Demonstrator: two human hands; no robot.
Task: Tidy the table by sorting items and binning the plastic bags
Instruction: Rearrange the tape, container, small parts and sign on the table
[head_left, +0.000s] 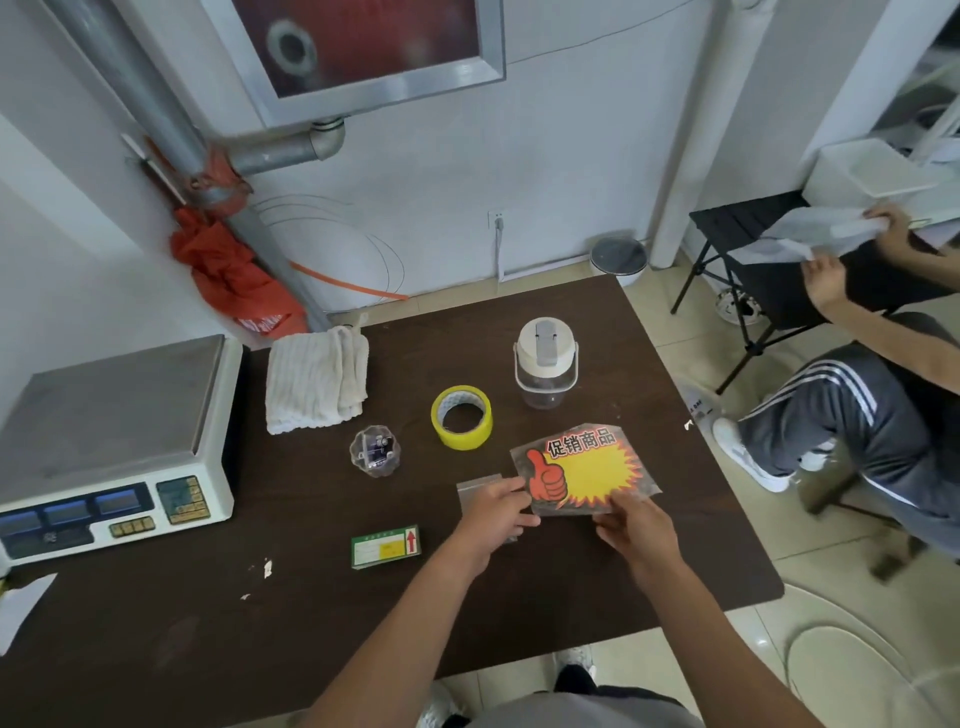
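**Both hands on the bagged card**

Left hand (493, 512) and right hand (636, 530) pinch the near edge of a crinkled clear plastic bag (587, 473) holding a yellow-and-red starburst card, near-right on the dark brown table (311, 597). Beyond stands a glossy yellow tape roll (467, 436).

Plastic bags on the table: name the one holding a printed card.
The starburst-card bag, held by the left hand and right hand. The small clear bag partly under the left hand shows no print.
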